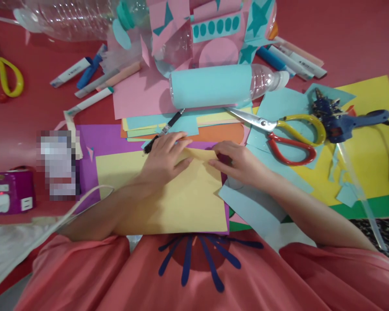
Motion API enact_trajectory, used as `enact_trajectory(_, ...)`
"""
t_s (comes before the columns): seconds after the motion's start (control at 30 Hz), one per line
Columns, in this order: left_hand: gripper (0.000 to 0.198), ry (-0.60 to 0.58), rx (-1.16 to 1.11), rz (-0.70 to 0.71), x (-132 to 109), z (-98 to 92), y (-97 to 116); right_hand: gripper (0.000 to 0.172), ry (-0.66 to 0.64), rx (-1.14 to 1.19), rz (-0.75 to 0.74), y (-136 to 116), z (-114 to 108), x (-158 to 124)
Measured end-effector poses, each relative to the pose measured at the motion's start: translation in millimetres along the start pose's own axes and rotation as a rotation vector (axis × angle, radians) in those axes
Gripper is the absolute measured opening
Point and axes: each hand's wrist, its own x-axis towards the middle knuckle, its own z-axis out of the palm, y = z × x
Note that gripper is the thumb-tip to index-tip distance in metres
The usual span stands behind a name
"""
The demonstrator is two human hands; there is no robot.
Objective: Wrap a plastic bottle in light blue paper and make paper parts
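"In the head view, where's the pale yellow sheet [188,203]?"
"On the purple sheet [90,140], right before the person."
"And the hands?"
"Left hand [165,157] lies on it, palm down, thumb apart from the fingers. Right hand [241,163] has thumb and fingertips at its far right corner; whether they're pinching, I can't tell."
"Any lettering?"
"Dark print on the blue-capped white marker [71,71], too small to read. The bottle [214,86] wears plain light-blue paper."
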Motion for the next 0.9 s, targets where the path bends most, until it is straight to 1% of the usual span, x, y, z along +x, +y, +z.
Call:
enact_trajectory(0.1,0.027,0.033,-0.109,-0.078,5,-14.6,-4,0.019,0.06,0.33,0.135,-5,-4,1)
enact_trajectory(0.17,0.021,0.03,-0.165,-0.173,9,-28.2,-8,0.03,0.027,0.538,0.241,-5,-9,1)
enact_trajectory(0.23,0.018,0.105,-0.24,-0.338,11,-42.2,-13,0.041,-0.093,0.705,0.314,-3,-15,2)
enact_trajectory(0.3,0.02,0.199,-0.264,-0.447,14,-54.8,-20,0.046,-0.231,0.784,0.342,-2,-21,2)
enact_trajectory(0.33,0.023,0.253,-0.265,-0.472,15,-60.2,-23,0.048,-0.296,0.801,0.343,-2,-23,1)
enact_trajectory(0.4,0.028,0.324,-0.284,-0.516,17,-68.6,-32,0.051,-0.413,0.832,0.33,-1,-27,0)
enact_trajectory(0.43,0.028,0.339,-0.314,-0.534,18,-71.3,-37,0.052,-0.45,0.856,0.319,-2,-28,-2)
enact_trajectory(0.47,0.027,0.358,-0.359,-0.55,18,-72.6,-42,0.053,-0.46,0.884,0.308,-1,-28,-3)
enact_trajectory(0.5,0.023,0.365,-0.42,-0.561,19,-72.5,-46,0.051,-0.43,0.911,0.296,-1,-28,-5)
enact_trajectory(0.53,0.019,0.38,-0.479,-0.575,19,-70.7,-49,0.048,-0.361,0.926,0.289,0,-27,-7)
enact_trajectory(0.6,0.016,0.42,-0.552,-0.567,20,-62.6,-51,0.038,-0.14,0.894,0.31,3,-24,-11)
enact_trajectory(0.63,0.016,0.363,-0.588,-0.572,20,-56.9,-51,0.031,-0.022,0.854,0.338,5,-23,-12)
enact_trajectory(0.7,0.023,0.345,-0.694,-0.587,22,-44.4,-44,0.018,0.195,0.782,0.399,10,-24,-14)
enact_trajectory(0.77,0.031,0.339,-0.828,-0.562,24,-33.7,-34,0.01,0.372,0.764,0.435,13,-29,-15)
enact_trajectory(0.83,0.033,0.282,-0.925,-0.581,26,-26.4,-23,0.004,0.514,0.749,0.449,15,-39,-14)
enact_trajectory(0.9,0.035,0.216,-1.043,-0.574,26,-21.9,-13,0.002,0.619,0.696,0.468,13,-51,-12)
